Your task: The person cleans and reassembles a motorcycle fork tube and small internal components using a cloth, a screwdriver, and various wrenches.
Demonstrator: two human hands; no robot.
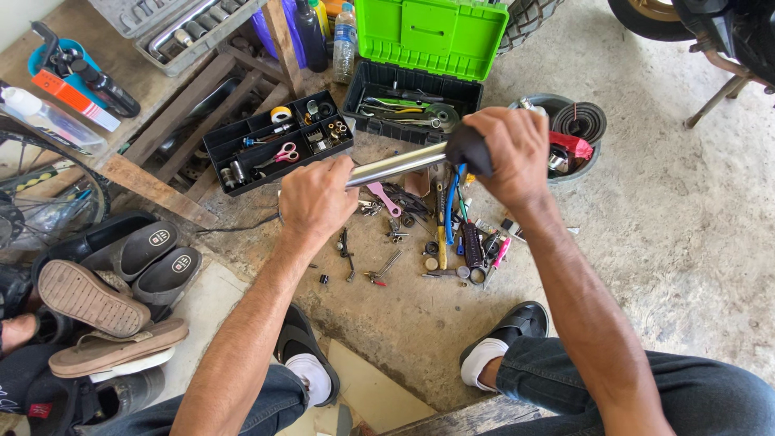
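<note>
Over the concrete floor, left hand (316,198) w/ fingers wrapped tight round a chrome handlebar tube (395,165); tube runs across to right hand (510,153), fingers clamped on its black rubber grip (467,150). Both palms hide most of the tube; small tools (444,242) below are hard to ID.
</note>
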